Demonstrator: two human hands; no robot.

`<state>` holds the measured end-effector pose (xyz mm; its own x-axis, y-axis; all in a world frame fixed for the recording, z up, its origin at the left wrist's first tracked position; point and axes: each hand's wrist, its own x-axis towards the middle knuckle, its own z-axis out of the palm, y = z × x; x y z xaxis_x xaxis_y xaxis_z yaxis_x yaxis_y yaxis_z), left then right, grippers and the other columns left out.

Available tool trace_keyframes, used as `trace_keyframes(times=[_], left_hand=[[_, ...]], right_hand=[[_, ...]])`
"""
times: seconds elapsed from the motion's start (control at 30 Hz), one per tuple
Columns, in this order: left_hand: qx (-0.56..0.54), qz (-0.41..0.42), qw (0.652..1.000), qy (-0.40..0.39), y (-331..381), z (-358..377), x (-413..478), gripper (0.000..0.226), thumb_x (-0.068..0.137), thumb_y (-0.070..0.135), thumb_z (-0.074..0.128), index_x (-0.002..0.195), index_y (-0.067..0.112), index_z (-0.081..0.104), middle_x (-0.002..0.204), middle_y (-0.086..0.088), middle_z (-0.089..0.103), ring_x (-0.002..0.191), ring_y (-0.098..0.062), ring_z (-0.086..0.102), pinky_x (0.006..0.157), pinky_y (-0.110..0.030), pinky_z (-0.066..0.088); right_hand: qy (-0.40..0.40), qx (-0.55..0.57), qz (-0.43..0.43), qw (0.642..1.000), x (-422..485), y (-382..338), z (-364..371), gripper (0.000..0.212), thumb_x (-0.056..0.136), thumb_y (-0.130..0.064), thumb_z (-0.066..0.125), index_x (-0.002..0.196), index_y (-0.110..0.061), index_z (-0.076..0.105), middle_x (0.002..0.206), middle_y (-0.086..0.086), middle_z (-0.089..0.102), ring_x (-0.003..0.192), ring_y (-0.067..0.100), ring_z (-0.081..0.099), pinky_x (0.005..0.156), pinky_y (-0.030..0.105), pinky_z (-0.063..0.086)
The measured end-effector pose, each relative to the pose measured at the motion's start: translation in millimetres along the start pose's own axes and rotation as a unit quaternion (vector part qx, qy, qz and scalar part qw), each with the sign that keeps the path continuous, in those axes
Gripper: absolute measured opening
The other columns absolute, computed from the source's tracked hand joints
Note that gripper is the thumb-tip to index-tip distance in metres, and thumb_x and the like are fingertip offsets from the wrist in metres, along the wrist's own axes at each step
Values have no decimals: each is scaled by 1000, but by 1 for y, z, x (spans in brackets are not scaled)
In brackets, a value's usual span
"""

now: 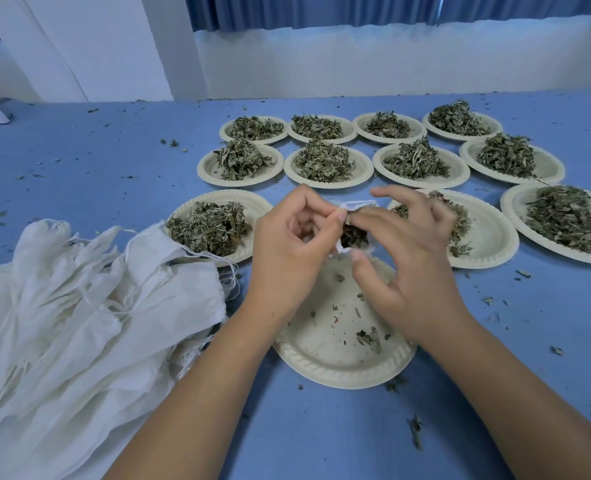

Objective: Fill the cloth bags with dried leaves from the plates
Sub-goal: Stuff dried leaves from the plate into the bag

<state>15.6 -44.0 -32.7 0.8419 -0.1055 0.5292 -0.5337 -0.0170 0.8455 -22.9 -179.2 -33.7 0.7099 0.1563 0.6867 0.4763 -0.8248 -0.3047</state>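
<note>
Cloth bag sat between your hands, held over the nearly bare plate just beneath them, likely so that stray bits dropped there and not on the desk. Your left hand pinched one side of its mouth and your right hand gripped the other, keeping it open on the dried leaves inside. Empty bags lay heaped beside your left forearm, in easy reach. Full plates stood in rows beyond your fingertips. Crumbs littered the blue desk; past it stood a white wall and blue curtains.
</note>
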Motion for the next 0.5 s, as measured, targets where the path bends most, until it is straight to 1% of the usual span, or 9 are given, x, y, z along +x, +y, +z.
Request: trace_keyframes(times=[0.1, 0.13, 0.2, 0.23, 0.3, 0.37, 0.4, 0.43, 0.5], left_hand=[[6, -7, 1000, 10, 0, 1, -1, 24, 90, 5, 66, 74, 21, 57, 53, 8, 54, 48, 0, 49, 51, -14, 40], [11, -12, 1000, 26, -1, 0, 0, 25, 90, 6, 66, 74, 21, 57, 53, 8, 55, 48, -1, 49, 50, -17, 41], [17, -20, 997, 70, -3, -3, 2, 25, 91, 6, 65, 74, 22, 57, 55, 8, 56, 49, -5, 50, 50, -25, 44], [14, -23, 996, 90, -4, -5, 4, 23, 91, 6, 65, 74, 20, 57, 55, 5, 57, 51, -7, 50, 51, -28, 44], [7, -25, 994, 111, -4, -7, 6, 21, 91, 6, 65, 75, 17, 58, 58, -7, 58, 53, -11, 51, 52, -28, 44], [10, -23, 993, 112, -3, -6, 5, 21, 91, 7, 65, 75, 17, 57, 60, -11, 58, 52, -10, 51, 51, -26, 44], [14, -22, 994, 111, -3, -6, 5, 22, 91, 7, 65, 74, 18, 57, 58, -9, 58, 51, -9, 51, 51, -26, 44], [17, -20, 994, 109, -3, -6, 5, 23, 91, 8, 66, 74, 19, 56, 56, -4, 57, 50, -7, 50, 50, -26, 44], [25, -19, 994, 105, -3, -6, 5, 25, 91, 8, 66, 73, 23, 56, 55, 6, 55, 50, -6, 49, 49, -27, 44]], right_hand=[[-15, 68, 28, 997, 3, 5, -7, 27, 83, -22, 49, 99, -17, 70, 101, -19, 64, 120, 11, 49, 103, 37, 21], [10, 120, 57, 991, 5, 10, -13, 24, 83, -20, 49, 92, -16, 71, 98, -17, 67, 112, 11, 55, 102, 38, 28], [32, 243, 107, 964, 7, 21, -29, 32, 85, -25, 46, 73, -11, 71, 80, -3, 71, 85, 19, 63, 85, 33, 42], [-12, 295, 129, 947, 8, 24, -35, 43, 87, -33, 43, 64, -8, 70, 68, 4, 69, 71, 26, 62, 76, 27, 44], [-214, 335, 176, 901, 8, 23, -37, 65, 89, -51, 37, 54, -5, 68, 55, 11, 66, 53, 31, 59, 64, 16, 43], [-410, 313, 210, 831, 4, 18, -29, 76, 91, -60, 34, 58, -2, 70, 57, 12, 68, 51, 24, 60, 59, 17, 43], [-450, 299, 212, 814, 2, 16, -24, 77, 93, -63, 35, 63, -2, 72, 61, 10, 70, 54, 21, 61, 60, 20, 44], [-450, 290, 206, 819, 1, 15, -20, 73, 92, -62, 37, 67, -3, 72, 65, 7, 71, 57, 18, 62, 61, 21, 46], [-373, 271, 194, 866, 2, 16, -15, 55, 85, -56, 47, 71, -10, 73, 69, 0, 71, 60, 11, 62, 61, 20, 45]])
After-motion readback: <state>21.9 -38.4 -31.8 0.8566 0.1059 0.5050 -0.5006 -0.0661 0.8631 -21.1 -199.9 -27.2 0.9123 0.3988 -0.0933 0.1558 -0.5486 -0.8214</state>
